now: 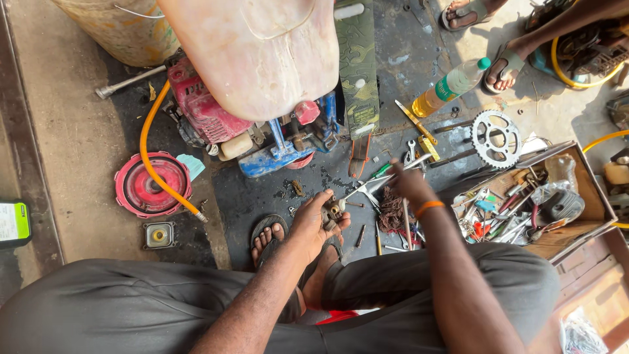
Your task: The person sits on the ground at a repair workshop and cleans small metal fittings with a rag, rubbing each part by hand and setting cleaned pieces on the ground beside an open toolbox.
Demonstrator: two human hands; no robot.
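Our left hand [313, 226] grips the small metal engine part [333, 211]; it looks rigid, dense, oily. Our right hand [409, 183] closes around pliers [367, 190].

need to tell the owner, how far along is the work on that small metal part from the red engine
Looks mid-repair. Done: the small metal part is off the engine, and the red round cover lies aside. In hand: left hand grips the part, right hand works a tool at it. Left: refitting everything.
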